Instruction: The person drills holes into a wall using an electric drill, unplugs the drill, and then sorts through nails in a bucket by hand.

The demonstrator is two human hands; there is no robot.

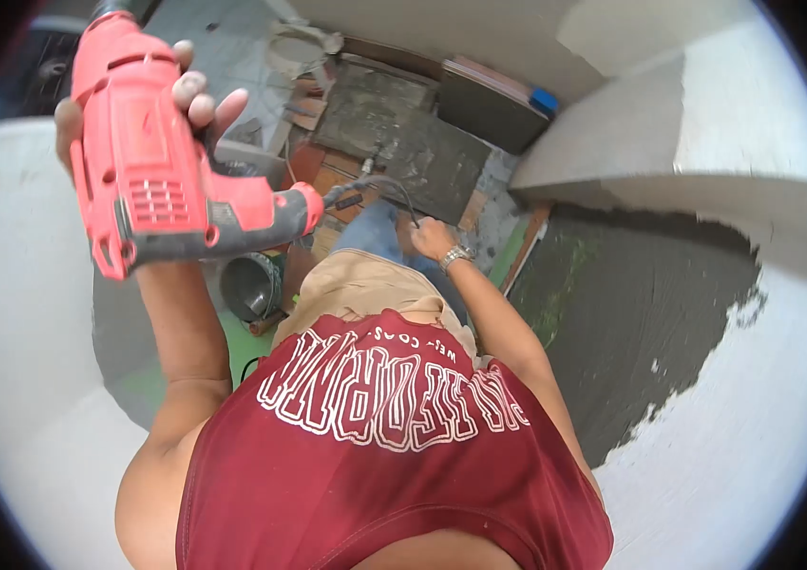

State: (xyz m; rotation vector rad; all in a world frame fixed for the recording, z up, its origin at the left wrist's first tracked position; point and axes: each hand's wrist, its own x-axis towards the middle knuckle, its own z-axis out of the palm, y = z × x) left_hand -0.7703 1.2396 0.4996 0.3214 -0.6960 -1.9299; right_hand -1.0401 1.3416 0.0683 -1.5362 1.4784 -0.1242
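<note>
Raised at the upper left, my left hand [196, 99] supports a red and black power drill [151, 152] from behind. Its thumb shows at the drill's left side and its fingers curl past the right edge. The drill's handle points right, and a dark power cord [386, 180] runs out of its end. Lower down, near my lap, my right hand [433, 238] has its fingers closed on that cord. A metal watch [457, 256] is on the right wrist. The drill's front end is cut off by the top of the view.
A black bucket [251, 285] stands below the drill. Grey boards [403, 142] and wood scraps lie on the floor ahead. At right, wet-looking grey mortar [641, 294] covers part of a pale wall. A dark panel [487, 106] leans at the back, with a blue item [544, 101] on its corner.
</note>
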